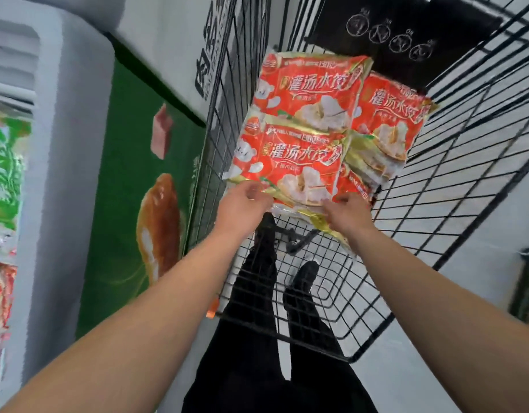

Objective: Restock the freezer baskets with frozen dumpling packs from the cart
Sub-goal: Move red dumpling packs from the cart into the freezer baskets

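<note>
Several red and gold dumpling packs lie stacked in the black wire cart (436,180). The nearest dumpling pack (290,162) sits on top at the front, with another pack (311,87) behind it and one more (391,120) to the right. My left hand (242,207) grips the near left edge of the front pack. My right hand (346,211) pinches its near right corner. The freezer (72,174) stands at the left, with packs showing inside at its far left edge.
The freezer's green side panel (132,189) with food pictures stands close against the cart's left wall. My dark trousers and shoes (302,281) show through the cart's mesh floor. A black sign (400,34) hangs beyond the cart's far end.
</note>
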